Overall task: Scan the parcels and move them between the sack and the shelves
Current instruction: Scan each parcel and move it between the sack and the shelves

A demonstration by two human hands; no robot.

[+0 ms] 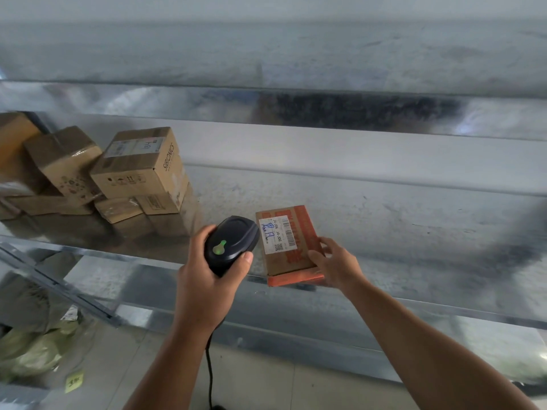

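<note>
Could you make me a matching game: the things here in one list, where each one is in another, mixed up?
1. scanner
2. flat parcel
3. SIBIONICS box
4. pale green bag

A. stacked on other boxes, left on the shelf
B. in the left hand
C. below the shelf, lower left
D. held by the right hand at the shelf's front edge

Pairs: 1-B, 2-D, 3-A, 4-C

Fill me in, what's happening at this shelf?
A person is mid-scan. The left hand grips a black scanner, its green light lit, pointed toward the flat orange-edged parcel, which the right hand holds label-up at the front edge of the metal shelf. More cardboard boxes sit stacked at the shelf's left end.
</note>
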